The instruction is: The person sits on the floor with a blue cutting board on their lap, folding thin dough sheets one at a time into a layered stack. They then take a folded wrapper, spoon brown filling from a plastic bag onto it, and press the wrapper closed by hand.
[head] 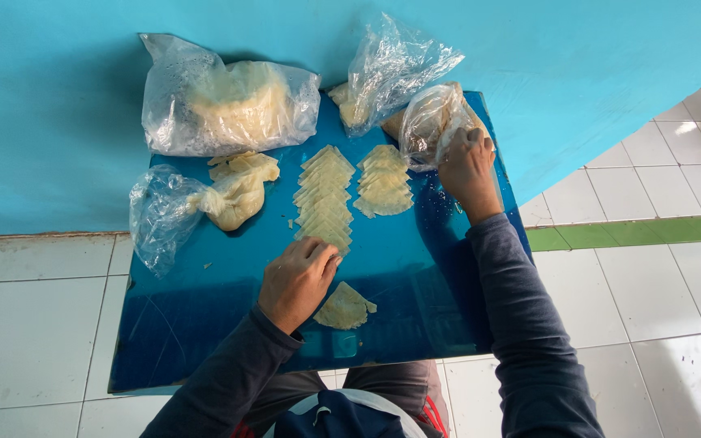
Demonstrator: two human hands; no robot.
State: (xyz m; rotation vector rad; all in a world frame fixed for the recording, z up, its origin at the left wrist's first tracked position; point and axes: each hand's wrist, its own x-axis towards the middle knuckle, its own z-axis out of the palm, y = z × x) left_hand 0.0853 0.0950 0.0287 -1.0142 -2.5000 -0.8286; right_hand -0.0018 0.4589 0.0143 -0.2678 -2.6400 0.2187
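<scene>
A glossy blue board [204,324] rests over my lap against a blue wall. Two overlapping rows of pale yellow folded dough pieces lie on it, a longer left row [324,199] and a shorter right row [384,182]. My left hand [295,280] presses down at the near end of the left row, beside a small stack of dough pieces [345,307]. My right hand [466,166] grips a clear plastic bag of dough [430,122] at the board's far right.
A large clear bag of dough [225,101] leans on the wall at back left. A smaller open bag with dough spilling out [204,203] lies on the left. A crumpled clear bag [387,69] stands at the back. White floor tiles surround the board.
</scene>
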